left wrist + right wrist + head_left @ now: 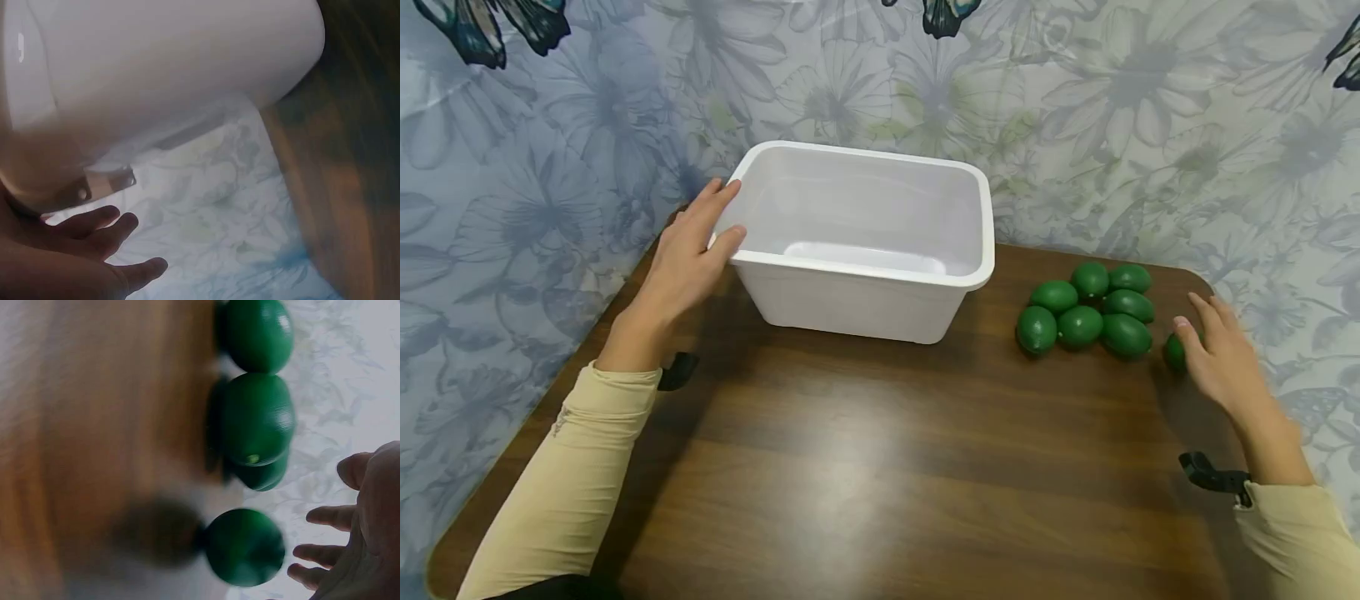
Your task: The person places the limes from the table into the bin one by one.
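Note:
A white plastic tub (865,300) stands at the back of the table, and my left hand (688,258) is at its left end. The thumb and fingertips overlap the rim there. Those fingers (103,240) look straight beside the tub wall (187,56) in the left wrist view. To the right, my right hand (1225,358) hovers over a single green lime (1174,353), partly hidden by the hand. Seen from the right wrist, this lime (245,547) sits on the table with the spread fingers (331,517) short of it, holding nothing.
Several more green limes (1081,327) lie in a tight cluster between the tub and my right hand. The brown wooden table (850,467) ends at a rounded corner on the back right. Behind it hangs a floral-patterned covering (1120,125).

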`<control>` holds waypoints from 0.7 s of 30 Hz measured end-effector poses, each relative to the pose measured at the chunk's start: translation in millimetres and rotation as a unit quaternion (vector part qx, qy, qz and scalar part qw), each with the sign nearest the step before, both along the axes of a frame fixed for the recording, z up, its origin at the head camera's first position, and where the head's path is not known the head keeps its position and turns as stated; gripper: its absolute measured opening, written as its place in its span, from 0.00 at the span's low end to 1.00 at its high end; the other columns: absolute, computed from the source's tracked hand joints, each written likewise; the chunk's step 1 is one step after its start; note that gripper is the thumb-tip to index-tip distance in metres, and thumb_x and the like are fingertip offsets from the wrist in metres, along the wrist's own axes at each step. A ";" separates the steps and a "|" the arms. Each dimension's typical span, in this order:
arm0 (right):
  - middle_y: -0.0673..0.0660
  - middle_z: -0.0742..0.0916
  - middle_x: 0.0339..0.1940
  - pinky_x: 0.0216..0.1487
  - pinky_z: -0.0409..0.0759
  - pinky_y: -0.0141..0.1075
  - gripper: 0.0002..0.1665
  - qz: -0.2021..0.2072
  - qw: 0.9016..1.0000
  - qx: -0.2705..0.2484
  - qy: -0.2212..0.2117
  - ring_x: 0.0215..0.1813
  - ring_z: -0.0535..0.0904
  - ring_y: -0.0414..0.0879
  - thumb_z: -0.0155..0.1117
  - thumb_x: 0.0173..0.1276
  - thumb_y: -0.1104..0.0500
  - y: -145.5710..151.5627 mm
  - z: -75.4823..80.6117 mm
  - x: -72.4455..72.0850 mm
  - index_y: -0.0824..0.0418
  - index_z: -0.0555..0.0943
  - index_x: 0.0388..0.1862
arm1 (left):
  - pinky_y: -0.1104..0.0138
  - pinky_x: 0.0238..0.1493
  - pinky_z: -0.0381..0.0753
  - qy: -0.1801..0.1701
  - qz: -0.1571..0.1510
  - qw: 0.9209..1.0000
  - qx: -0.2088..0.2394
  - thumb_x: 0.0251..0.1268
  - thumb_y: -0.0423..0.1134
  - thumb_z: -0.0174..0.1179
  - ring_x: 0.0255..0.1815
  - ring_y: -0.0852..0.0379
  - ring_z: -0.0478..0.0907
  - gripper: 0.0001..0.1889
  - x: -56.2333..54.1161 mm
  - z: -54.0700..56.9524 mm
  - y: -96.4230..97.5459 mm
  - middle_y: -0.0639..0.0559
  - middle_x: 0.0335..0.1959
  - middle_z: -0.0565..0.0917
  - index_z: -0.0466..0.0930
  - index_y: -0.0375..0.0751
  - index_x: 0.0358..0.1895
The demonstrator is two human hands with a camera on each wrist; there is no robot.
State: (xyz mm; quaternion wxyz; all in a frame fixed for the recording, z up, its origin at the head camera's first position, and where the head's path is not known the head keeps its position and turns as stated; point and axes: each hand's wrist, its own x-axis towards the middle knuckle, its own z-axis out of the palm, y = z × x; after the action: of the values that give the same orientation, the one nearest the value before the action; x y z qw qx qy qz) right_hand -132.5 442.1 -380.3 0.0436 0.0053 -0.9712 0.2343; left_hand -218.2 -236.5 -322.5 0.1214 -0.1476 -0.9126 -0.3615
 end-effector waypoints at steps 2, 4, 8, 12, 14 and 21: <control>0.81 0.46 0.84 0.72 0.39 0.79 0.40 -0.002 1.000 -0.001 -0.006 0.82 0.40 0.82 0.33 0.88 0.48 3.3 -6.8 -0.4 0.71 0.45 0.86 | 0.41 0.83 0.49 0.004 0.016 1.000 0.017 0.78 0.49 0.50 0.85 0.43 0.56 0.33 0.7 -2.8 0.7 0.49 0.85 0.61 0.60 0.57 0.84; 0.83 0.49 0.82 0.72 0.42 0.79 0.39 0.001 1.000 0.001 -0.004 0.81 0.44 0.83 0.35 0.87 0.51 6.0 -13.0 -0.5 0.73 0.47 0.85 | 0.42 0.80 0.58 0.010 0.031 0.999 0.035 0.77 0.48 0.51 0.82 0.42 0.63 0.32 0.9 -5.5 2.6 0.49 0.82 0.66 0.63 0.59 0.83; 0.86 0.57 0.78 0.70 0.50 0.78 0.38 0.004 1.000 0.015 0.000 0.77 0.52 0.84 0.44 0.84 0.57 9.7 -20.2 0.8 0.76 0.51 0.83 | 0.45 0.76 0.66 0.023 0.057 0.994 0.087 0.74 0.46 0.53 0.77 0.44 0.71 0.31 -0.5 -13.7 8.4 0.52 0.78 0.72 0.69 0.63 0.80; 0.88 0.66 0.71 0.63 0.60 0.76 0.36 0.001 0.999 0.038 0.006 0.69 0.62 0.84 0.52 0.78 0.63 11.0 -21.4 2.1 0.80 0.59 0.78 | 0.54 0.72 0.72 0.038 0.082 0.984 0.154 0.70 0.43 0.53 0.72 0.50 0.76 0.30 -2.4 -24.1 15.3 0.55 0.75 0.77 0.75 0.64 0.76; 0.88 0.70 0.66 0.57 0.63 0.74 0.35 -0.002 0.999 0.045 0.008 0.63 0.66 0.83 0.55 0.76 0.63 11.4 -21.8 2.6 0.81 0.62 0.76 | 0.61 0.68 0.74 0.052 0.090 0.978 0.181 0.68 0.40 0.53 0.70 0.51 0.78 0.30 -3.0 -27.7 18.2 0.56 0.73 0.79 0.77 0.63 0.74; 0.88 0.72 0.62 0.47 0.71 0.70 0.41 -0.024 0.998 0.051 -0.018 0.53 0.72 0.81 0.60 0.77 0.58 16.0 -24.0 6.6 0.82 0.58 0.77 | 0.73 0.61 0.73 0.095 0.083 0.966 0.226 0.65 0.38 0.51 0.67 0.52 0.80 0.30 -6.1 -28.0 23.8 0.54 0.70 0.81 0.81 0.54 0.71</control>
State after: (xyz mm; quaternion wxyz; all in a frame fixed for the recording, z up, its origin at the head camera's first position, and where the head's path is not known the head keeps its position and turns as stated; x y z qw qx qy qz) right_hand -126.0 458.1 -404.4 0.0312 -0.0197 -0.9823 0.1834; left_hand -224.3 -212.7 -350.5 0.2675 -0.0740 -0.8005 -0.5313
